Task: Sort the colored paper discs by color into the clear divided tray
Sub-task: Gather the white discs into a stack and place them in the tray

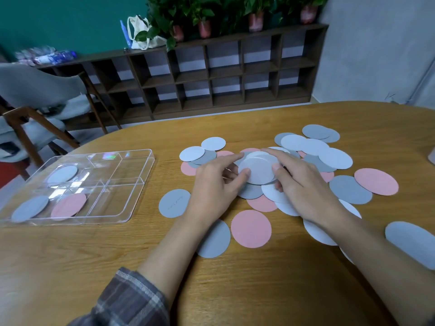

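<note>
near: my left hand (217,178) and right hand (303,184) pinch a small white disc stack (257,169) | risk: thin discs fan, one slips | far, 9 o'clock: clear tray (138,184) holds three sorted discs

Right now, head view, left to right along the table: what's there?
clear divided tray → grey disc with faint writing → left hand → stack of white discs → right hand → large pink disc

bare table (150,250) before tray (138,184) (discs (251,228) rightward)
</note>
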